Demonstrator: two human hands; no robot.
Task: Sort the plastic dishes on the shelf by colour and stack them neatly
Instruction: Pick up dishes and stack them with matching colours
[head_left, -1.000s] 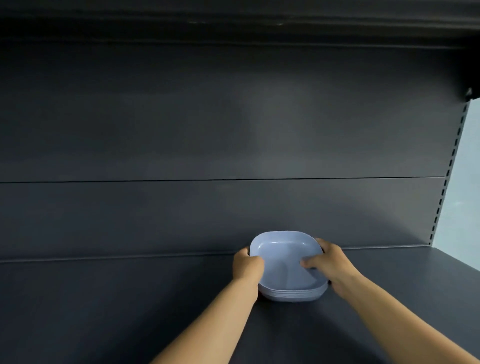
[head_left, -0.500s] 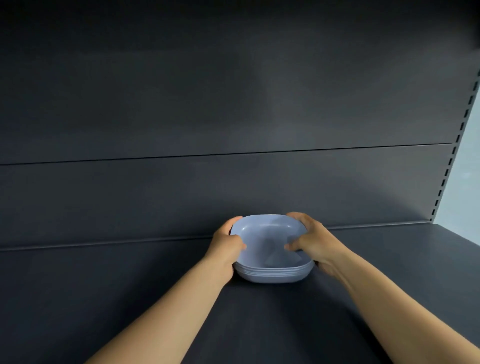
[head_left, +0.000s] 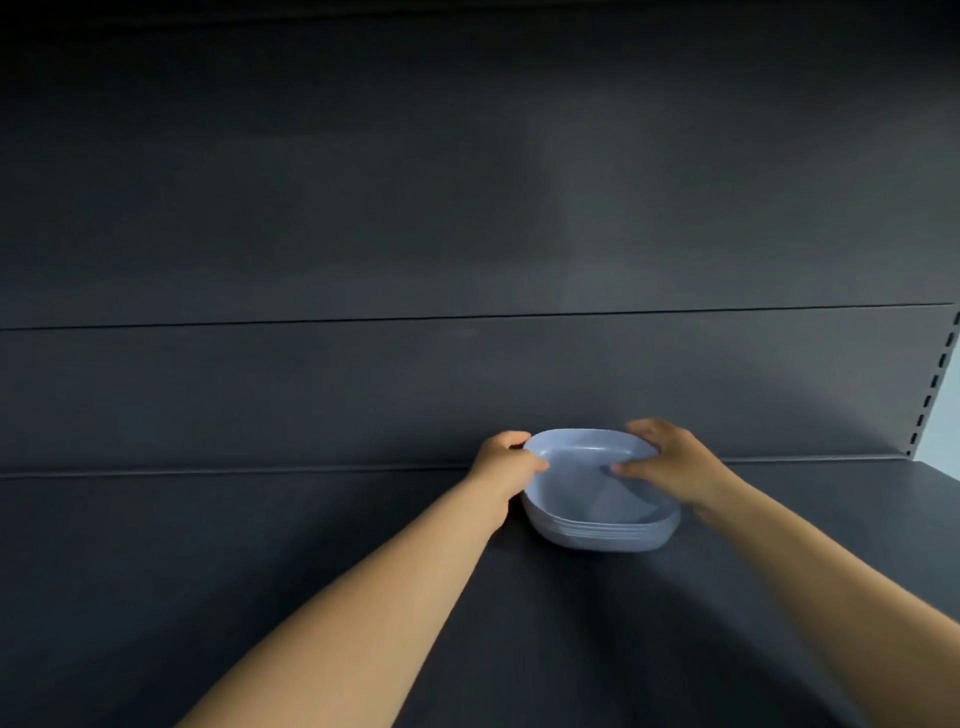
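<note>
A stack of several pale blue square plastic dishes (head_left: 592, 512) stands on the dark shelf board (head_left: 260, 545), close to the back panel. My left hand (head_left: 503, 463) grips the stack's left rim, thumb over the top edge. On the right rim, my right hand (head_left: 670, 464) holds the stack with its thumb lying inside the top dish. Both forearms reach in from the lower edge of the frame. No dishes of another colour are in view.
The dark back panel (head_left: 467, 234) rises right behind the stack. A perforated upright (head_left: 932, 384) marks the shelf's right end, with a pale wall beyond it. Bare shelf board stretches left and in front of the stack.
Both hands stay on the blue stack throughout. The stack now sits slightly further back towards the panel, and the view has tilted down so the shelf above is out of frame.
</note>
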